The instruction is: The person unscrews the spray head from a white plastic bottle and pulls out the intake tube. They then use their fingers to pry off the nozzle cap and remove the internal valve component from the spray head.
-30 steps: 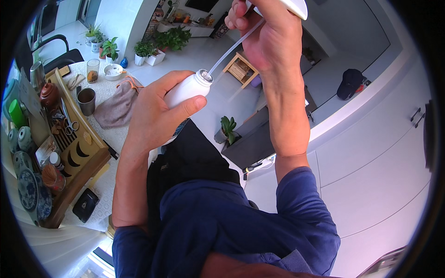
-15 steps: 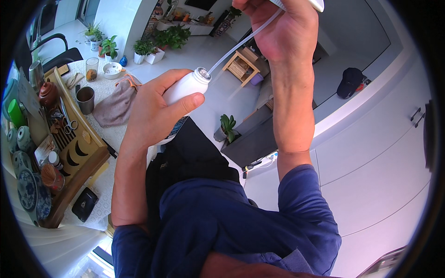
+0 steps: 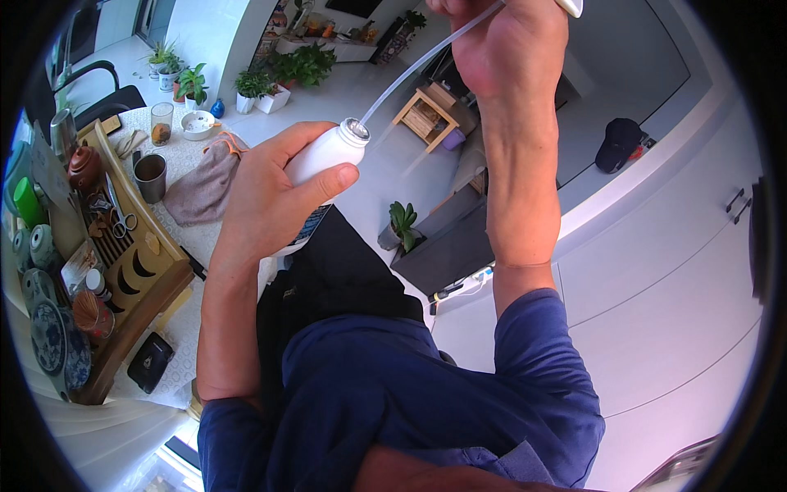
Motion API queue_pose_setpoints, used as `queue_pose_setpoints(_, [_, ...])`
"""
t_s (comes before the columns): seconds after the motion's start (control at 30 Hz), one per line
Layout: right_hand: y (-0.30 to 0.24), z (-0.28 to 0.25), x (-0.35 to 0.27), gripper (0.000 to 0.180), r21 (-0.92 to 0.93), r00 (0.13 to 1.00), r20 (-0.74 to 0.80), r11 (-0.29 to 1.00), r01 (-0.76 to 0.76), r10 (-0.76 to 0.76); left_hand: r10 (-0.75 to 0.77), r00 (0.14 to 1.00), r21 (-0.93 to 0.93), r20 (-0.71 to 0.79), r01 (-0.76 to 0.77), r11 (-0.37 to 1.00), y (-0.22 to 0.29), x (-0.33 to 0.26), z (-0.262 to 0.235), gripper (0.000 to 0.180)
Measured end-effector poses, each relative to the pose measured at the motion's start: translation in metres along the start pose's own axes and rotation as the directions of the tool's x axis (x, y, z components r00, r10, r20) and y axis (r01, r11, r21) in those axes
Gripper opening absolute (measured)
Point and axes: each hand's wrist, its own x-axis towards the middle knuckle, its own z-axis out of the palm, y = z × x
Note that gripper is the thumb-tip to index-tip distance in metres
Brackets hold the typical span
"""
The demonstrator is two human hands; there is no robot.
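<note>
Gripping a tilted white bottle (image 3: 326,154), my left fingers (image 3: 308,134) closed around it, I see a translucent tube (image 3: 410,72) curving up to my right fingers (image 3: 449,7), bent but cropped; from this head view, their hold I cannot tell.

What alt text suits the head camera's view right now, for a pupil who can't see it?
A person's left hand grips a white bottle, and a thin pale tube curves from the right hand, cut off by the top edge, toward the bottle's neck. At left, a cloth-covered table carries a wooden tray with scissors and a brown teapot.
</note>
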Motion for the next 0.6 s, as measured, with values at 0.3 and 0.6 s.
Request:
queue_pose_setpoints(0.3, [-0.005, -0.005, 0.006, 0.022, -0.014, 0.986, -0.103, 0.991, -0.136, 0.134, -0.001, 1.0, -0.057, 0.013, 0.002, 0.998, 0.0, -0.001, -0.001, 0.045])
queue_pose_setpoints(0.6, [-0.007, -0.018, 0.016, 0.025, 0.088, 0.994, -0.039, 0.992, -0.094, 0.098, 0.0, 1.0, -0.088, 0.008, 0.0, 0.996, -0.003, -0.001, -0.001, 0.043])
